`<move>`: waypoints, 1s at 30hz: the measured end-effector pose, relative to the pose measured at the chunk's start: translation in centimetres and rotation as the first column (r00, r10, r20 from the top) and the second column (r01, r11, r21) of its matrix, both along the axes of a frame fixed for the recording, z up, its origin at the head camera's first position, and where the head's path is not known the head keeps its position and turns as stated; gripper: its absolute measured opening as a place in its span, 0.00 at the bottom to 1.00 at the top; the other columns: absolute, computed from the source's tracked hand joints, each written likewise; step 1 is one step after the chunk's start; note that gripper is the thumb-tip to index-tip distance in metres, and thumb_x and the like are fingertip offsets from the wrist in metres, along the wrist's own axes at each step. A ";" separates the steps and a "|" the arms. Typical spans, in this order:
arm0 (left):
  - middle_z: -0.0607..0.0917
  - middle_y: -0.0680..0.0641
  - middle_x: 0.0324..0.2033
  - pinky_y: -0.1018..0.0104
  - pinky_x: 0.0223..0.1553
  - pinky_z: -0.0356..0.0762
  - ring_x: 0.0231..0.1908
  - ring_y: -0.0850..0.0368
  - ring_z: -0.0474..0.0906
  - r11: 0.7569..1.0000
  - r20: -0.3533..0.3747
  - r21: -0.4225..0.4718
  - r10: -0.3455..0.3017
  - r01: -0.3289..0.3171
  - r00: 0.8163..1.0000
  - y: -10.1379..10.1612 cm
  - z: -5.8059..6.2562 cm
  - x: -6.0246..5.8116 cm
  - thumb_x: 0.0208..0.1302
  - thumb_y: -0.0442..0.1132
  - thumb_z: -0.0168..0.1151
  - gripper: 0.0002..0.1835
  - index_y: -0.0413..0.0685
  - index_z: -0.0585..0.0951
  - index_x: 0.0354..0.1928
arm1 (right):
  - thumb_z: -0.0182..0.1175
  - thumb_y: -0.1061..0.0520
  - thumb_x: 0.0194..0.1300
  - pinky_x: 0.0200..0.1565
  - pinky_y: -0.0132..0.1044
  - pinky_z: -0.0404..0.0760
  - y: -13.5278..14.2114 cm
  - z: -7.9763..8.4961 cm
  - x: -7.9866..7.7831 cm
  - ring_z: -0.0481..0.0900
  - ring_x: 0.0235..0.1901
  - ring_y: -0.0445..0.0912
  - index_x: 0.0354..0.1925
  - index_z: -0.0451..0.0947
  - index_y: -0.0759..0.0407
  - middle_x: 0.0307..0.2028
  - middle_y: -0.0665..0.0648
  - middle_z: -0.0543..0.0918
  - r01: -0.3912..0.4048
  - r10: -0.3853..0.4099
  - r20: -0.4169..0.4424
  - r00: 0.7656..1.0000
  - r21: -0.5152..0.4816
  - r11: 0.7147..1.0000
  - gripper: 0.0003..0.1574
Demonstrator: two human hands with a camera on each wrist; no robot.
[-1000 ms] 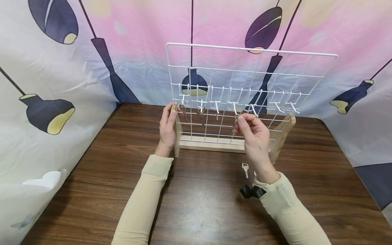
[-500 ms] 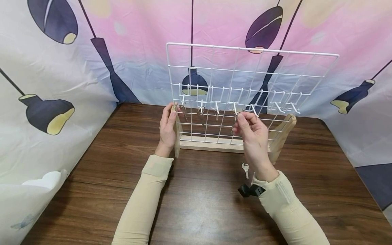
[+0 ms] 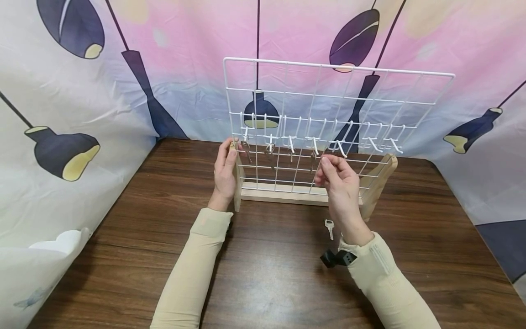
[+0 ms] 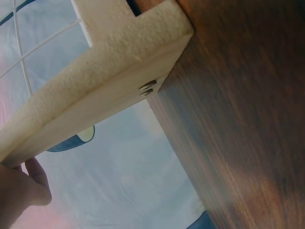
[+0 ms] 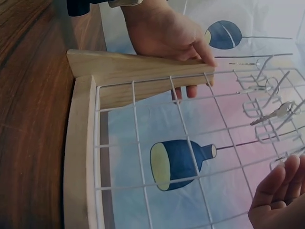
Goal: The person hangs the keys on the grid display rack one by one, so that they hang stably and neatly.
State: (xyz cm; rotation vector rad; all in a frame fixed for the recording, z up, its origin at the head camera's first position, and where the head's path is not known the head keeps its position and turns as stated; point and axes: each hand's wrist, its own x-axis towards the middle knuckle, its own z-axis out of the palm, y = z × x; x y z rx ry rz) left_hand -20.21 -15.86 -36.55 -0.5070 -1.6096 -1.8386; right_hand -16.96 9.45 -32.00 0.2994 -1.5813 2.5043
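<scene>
A white wire grid rack [image 3: 339, 67] with wooden side pieces stands on the table. My left hand [image 3: 225, 176] grips its left wooden upright [image 3: 237, 183]; in the left wrist view only part of that hand [image 4: 24, 193] shows at the wood. Several keys hang from the hooks on the rack's left half. Just right of the key [image 3: 313, 162] on the middle hook [image 3: 315, 145] is my right hand [image 3: 343, 187], fingers loosely bent and holding nothing. In the right wrist view its fingertips [image 5: 289, 167] partly hide that key. Another key [image 3: 329, 228] lies on the table.
White hooks [image 3: 373, 144] continue along the grid to the right of the hanging keys. A wooden crossbar [image 3: 283, 195] joins the side pieces at the base. The brown wood-grain table [image 3: 263, 274] ends against a printed cloth backdrop [image 3: 185, 68].
My right hand has let go of the key at the middle hook and drawn slightly right, so the key hangs by itself. The left hand has stayed on the upright.
</scene>
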 end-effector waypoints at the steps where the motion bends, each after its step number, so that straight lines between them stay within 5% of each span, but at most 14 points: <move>1: 0.70 0.27 0.43 0.60 0.52 0.72 0.42 0.33 0.71 1.000 -0.003 0.001 -0.002 0.002 1.000 0.0 0.0 0.0 0.74 0.35 0.40 0.21 0.23 0.64 0.60 | 0.55 0.63 0.71 0.28 0.28 0.77 0.1 -0.1 0.0 0.75 0.25 0.41 0.37 0.75 0.59 0.24 0.52 0.76 -0.004 0.004 0.017 1.000 -0.003 1.000 0.04; 9: 0.75 0.48 0.42 0.61 0.53 0.71 0.42 0.53 0.74 1.000 -0.006 0.003 -0.002 0.002 1.000 0.0 -0.1 0.0 0.74 0.33 0.39 0.20 0.22 0.64 0.59 | 0.55 0.63 0.71 0.28 0.28 0.76 1.3 -0.8 -0.3 0.75 0.24 0.41 0.36 0.77 0.59 0.24 0.52 0.77 -0.065 0.063 0.061 0.996 0.028 0.998 0.05; 30: 0.76 0.50 0.42 0.64 0.51 0.71 0.41 0.55 0.75 1.000 0.026 0.026 0.003 -0.003 1.000 0.3 0.0 0.1 0.74 0.30 0.37 0.19 0.23 0.63 0.60 | 0.60 0.60 0.68 0.31 0.31 0.79 4.6 -2.6 -0.3 0.77 0.25 0.41 0.40 0.78 0.59 0.25 0.51 0.79 -0.157 0.121 0.141 0.983 0.278 0.948 0.03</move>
